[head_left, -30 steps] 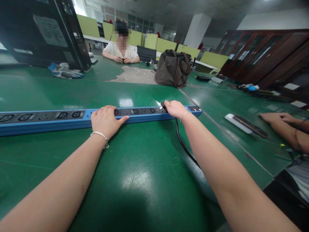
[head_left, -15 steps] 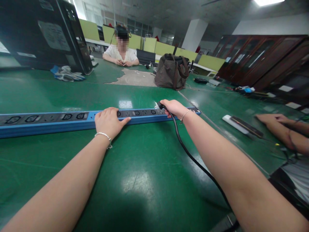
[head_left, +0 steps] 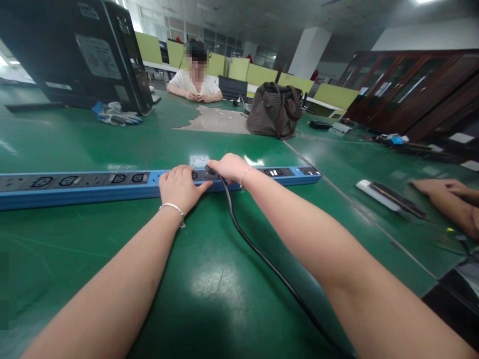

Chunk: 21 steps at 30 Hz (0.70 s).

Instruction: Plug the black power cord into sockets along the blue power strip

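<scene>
A long blue power strip (head_left: 82, 194) with black sockets lies across the green table. My left hand (head_left: 179, 187) grips it near the middle, fingers over the top and thumb along the front side. Just to the right, my right hand (head_left: 230, 167) pinches a black power plug (head_left: 210, 170) against the top of the strip, over a socket. Whether its prongs are inside the socket is hidden. From the plug, a black cable (head_left: 258, 254) runs down under my right forearm toward the lower edge of the view.
A black computer case (head_left: 101, 60) stands at the back left with work gloves (head_left: 117, 114) beside it. A brown bag (head_left: 273, 112) sits farther back. A person (head_left: 196, 85) sits across the table. Another person's hands (head_left: 445, 192) rest at right near a white bar-shaped object (head_left: 377, 195).
My right hand has moved left along the strip with the plug, whose prongs were visible above the sockets and are now hidden at the strip. My left hand keeps its hold on the strip.
</scene>
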### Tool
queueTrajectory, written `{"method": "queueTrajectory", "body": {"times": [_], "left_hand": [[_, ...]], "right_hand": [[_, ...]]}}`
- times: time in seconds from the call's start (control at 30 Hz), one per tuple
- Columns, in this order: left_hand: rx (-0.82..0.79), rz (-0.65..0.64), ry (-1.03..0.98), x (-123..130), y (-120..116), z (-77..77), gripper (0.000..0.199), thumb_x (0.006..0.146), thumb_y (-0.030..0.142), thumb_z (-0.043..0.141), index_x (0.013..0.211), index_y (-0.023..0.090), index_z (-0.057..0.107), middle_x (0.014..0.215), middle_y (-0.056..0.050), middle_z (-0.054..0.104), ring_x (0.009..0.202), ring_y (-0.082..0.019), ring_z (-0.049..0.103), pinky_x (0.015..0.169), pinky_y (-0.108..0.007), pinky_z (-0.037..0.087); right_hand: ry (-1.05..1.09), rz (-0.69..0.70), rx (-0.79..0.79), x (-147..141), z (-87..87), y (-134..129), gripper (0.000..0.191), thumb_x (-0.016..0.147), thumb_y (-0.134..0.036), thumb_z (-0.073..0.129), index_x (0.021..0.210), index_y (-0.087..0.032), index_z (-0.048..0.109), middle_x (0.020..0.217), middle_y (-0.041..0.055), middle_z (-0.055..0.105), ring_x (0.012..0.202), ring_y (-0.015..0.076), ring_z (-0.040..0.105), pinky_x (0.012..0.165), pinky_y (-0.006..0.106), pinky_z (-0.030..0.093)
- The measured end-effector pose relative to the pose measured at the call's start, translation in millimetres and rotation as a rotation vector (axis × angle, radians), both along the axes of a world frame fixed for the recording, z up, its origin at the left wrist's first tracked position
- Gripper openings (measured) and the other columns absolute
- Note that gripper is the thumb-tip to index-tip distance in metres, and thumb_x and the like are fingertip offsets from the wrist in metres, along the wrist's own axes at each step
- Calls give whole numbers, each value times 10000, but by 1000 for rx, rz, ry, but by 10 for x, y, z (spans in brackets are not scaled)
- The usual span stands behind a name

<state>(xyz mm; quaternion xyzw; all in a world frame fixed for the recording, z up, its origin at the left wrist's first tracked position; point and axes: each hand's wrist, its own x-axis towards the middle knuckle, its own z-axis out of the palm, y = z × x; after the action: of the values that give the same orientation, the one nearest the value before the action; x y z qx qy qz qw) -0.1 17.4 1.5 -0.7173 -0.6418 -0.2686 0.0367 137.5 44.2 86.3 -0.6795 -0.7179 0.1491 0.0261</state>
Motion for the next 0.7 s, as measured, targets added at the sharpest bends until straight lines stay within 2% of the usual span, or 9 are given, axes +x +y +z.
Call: {"method": "queueTrajectory", "body": {"times": [0.1, 0.2, 0.4, 0.57, 0.7], "left_hand": [[12, 2, -2, 1, 6, -15, 584, 760, 590, 531, 1150, 157, 564, 1233, -148, 602, 1158, -321, 516, 976, -422, 299], [15, 14, -3, 2, 10, -25, 584, 756, 585, 539, 1155, 159, 560, 1235, -143, 602, 1160, -315, 513, 982, -416, 297], [20, 1, -11, -1, 11, -31, 578, 758, 580, 531, 1148, 155, 563, 1230, -147, 602, 1163, -312, 509, 985, -415, 297], [17, 9, 1, -5, 12, -24, 576, 755, 584, 530, 1142, 160, 566, 1227, -145, 605, 1158, -312, 512, 980, -417, 301], [-4, 5, 0, -8, 13, -14, 566, 756, 573, 529, 1147, 166, 564, 1224, -143, 606, 1163, -314, 508, 975, -424, 304]], "right_hand": [[29, 11, 29, -66, -55, 66, 491, 860, -472, 391, 878, -102, 714, 849, 144, 722, 743, 213, 688, 639, 239, 473], [-14, 31, 82, -95, -109, 111, 436, 839, -438, 424, 930, -121, 710, 988, 164, 711, 918, 241, 674, 707, 245, 477], [-52, 11, 114, -101, -125, 140, 463, 810, -451, 450, 990, -110, 707, 1105, 190, 673, 959, 244, 659, 743, 264, 480], [-100, 78, 73, -170, -57, 159, 405, 823, -371, 466, 996, -111, 722, 1129, 181, 670, 1006, 239, 649, 778, 256, 479], [-162, 133, 48, -274, 34, 129, 355, 806, -307, 512, 1045, -138, 713, 1166, 167, 658, 1043, 253, 637, 823, 297, 487]]}}
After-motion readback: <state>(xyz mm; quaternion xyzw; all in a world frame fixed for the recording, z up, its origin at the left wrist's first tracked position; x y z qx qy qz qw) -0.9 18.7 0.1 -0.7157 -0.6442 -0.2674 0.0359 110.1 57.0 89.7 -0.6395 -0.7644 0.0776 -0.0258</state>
